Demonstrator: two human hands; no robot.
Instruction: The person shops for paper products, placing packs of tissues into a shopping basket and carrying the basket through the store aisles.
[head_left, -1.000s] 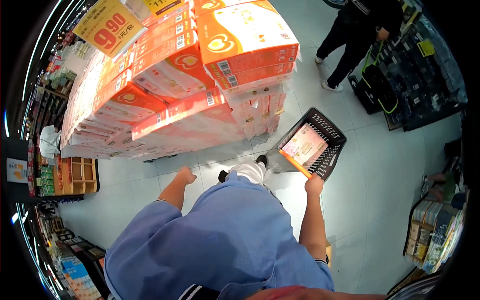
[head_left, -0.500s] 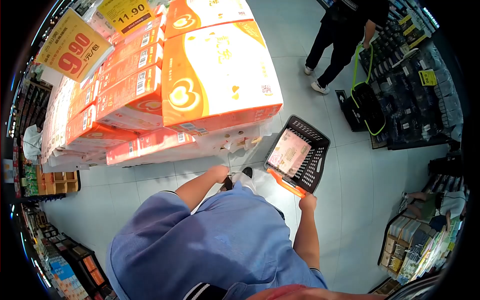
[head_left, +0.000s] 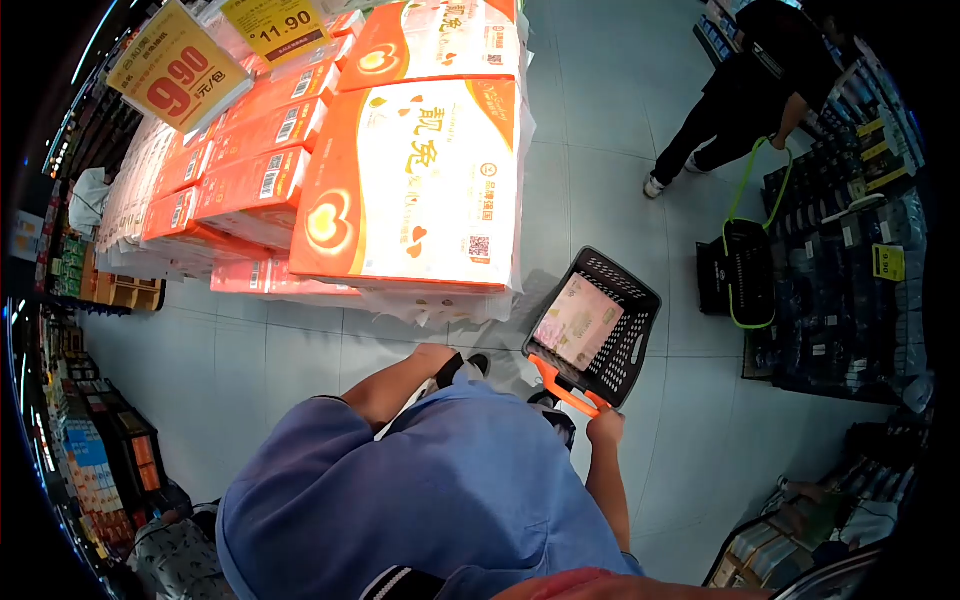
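Note:
My right hand is closed round the orange handle of a black perforated shopping basket. One pink package lies inside the basket. My left hand is in front of my body, below the stack of orange and white tissue packs, apart from it. Its fingers are too small and turned away to make out. Two yellow price signs, one reading 9.90 and one reading 11.90, stand at the left of the stack.
At the upper right a person in black holds a black basket with green handles beside a shelf of dark packages. Other people show at the lower right and lower left. Shelves line the left side. Pale floor tiles run between.
The stack looms larger as my view shifts forward. My left hand has moved inward and closer to my body. The person in black has moved right, and another person appears at the lower left.

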